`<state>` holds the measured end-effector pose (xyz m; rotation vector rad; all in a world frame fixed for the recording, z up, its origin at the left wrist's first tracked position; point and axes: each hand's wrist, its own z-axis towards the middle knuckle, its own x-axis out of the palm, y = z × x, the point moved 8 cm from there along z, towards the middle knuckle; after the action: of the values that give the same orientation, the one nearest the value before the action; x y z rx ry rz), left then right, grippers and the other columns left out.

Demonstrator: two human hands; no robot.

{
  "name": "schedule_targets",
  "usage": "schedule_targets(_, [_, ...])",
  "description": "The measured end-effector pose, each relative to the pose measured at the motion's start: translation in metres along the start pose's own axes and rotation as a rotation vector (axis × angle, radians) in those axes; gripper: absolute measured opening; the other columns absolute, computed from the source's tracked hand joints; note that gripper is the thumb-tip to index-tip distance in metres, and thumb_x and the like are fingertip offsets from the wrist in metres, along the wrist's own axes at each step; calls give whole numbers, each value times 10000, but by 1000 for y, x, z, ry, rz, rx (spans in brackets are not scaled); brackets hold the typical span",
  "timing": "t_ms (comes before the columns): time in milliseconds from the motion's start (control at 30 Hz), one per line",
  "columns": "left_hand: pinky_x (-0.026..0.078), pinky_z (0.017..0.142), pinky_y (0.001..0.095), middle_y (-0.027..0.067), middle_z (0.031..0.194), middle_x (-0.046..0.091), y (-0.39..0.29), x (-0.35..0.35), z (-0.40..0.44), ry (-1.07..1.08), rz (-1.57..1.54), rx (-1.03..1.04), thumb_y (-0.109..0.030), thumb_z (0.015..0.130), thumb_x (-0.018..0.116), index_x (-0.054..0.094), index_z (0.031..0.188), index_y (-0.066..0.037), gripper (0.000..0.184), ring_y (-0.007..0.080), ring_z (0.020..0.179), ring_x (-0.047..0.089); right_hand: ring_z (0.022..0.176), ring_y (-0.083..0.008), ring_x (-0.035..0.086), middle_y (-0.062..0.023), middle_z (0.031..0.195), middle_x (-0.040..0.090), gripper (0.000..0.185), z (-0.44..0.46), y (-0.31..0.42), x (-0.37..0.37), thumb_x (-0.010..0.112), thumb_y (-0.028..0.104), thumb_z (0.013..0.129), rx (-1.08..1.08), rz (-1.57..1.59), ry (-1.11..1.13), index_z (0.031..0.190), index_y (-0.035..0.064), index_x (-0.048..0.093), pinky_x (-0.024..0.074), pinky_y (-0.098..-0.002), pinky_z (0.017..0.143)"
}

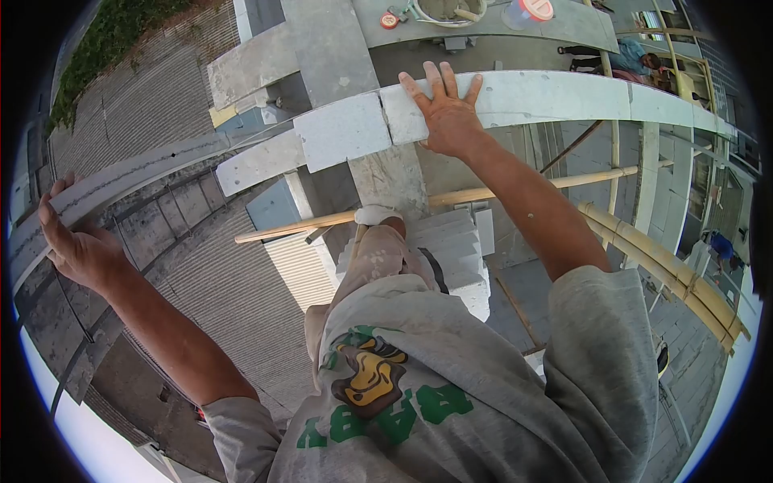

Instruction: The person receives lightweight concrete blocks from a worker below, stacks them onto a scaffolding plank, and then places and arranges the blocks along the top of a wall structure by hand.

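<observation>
My left hand [84, 251] is at the far left, its fingers and thumb curled around a long grey bar [153, 163] with a dark wavy line along it. The bar's other end reaches the row of white blocks. My right hand [449, 117] lies flat with fingers spread on the long white block course [555, 95]. To its left, a shorter white block [342, 133] sits beside a dark joint. Part of the bar's left end is hidden behind my left fingers.
Beyond the course stand a mortar bucket [451, 10], a red-lidded tub [527, 11] and a small red round object [390, 21]. Bamboo poles [660, 253] run at right. White blocks [455, 249] are stacked by my legs. Corrugated roofs [217, 298] lie far below. Another person [632, 58] is at upper right.
</observation>
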<state>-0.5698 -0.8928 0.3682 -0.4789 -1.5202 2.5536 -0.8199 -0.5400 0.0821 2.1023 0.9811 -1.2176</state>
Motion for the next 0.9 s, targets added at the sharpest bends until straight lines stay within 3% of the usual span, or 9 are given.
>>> schedule_targets(467, [456, 967, 410, 203, 1069, 619, 10, -8, 8, 15, -46, -11, -327, 835, 645, 518, 1125, 61, 501, 287, 1050, 599, 1406, -362, 29, -151, 1519, 75, 1101, 0, -2, 3, 791, 367, 666, 3, -33, -26, 1480, 279, 54, 69, -742, 994])
schedule_targets(533, [447, 955, 406, 205, 1074, 617, 4, -3, 2, 93, 174, 105, -340, 870, 590, 521, 1134, 55, 479, 293, 1038, 589, 1405, -364, 32, -152, 1519, 75, 1108, 1, 2, 3, 792, 371, 662, 4, -35, -10, 1480, 279, 49, 70, -742, 994])
schedule_targets(633, [452, 938, 395, 202, 1065, 621, -6, 4, -5, -25, 45, -14, -322, 877, 591, 518, 1139, 59, 468, 284, 1029, 590, 1405, -365, 32, -152, 1519, 75, 1121, 0, 4, -3, 795, 375, 655, 7, -38, 14, 1479, 280, 41, 68, -742, 994])
schedule_targets(833, [464, 922, 387, 183, 1050, 617, -11, 7, -9, -50, 1, -30, -326, 828, 669, 476, 1190, 62, 565, 276, 1032, 593, 1402, -362, 44, -145, 1517, 62, 1191, -1, 4, -5, 813, 403, 614, 21, -75, 37, 1475, 294, -3, 101, -737, 988])
schedule_targets(900, [441, 953, 394, 188, 1082, 597, -12, 4, -8, -27, 70, -24, -340, 813, 686, 443, 1227, 66, 629, 293, 1053, 584, 1406, -366, 22, -150, 1523, 58, 1140, 1, 5, -8, 788, 418, 643, 28, -53, 70, 1477, 286, 23, 62, -735, 995])
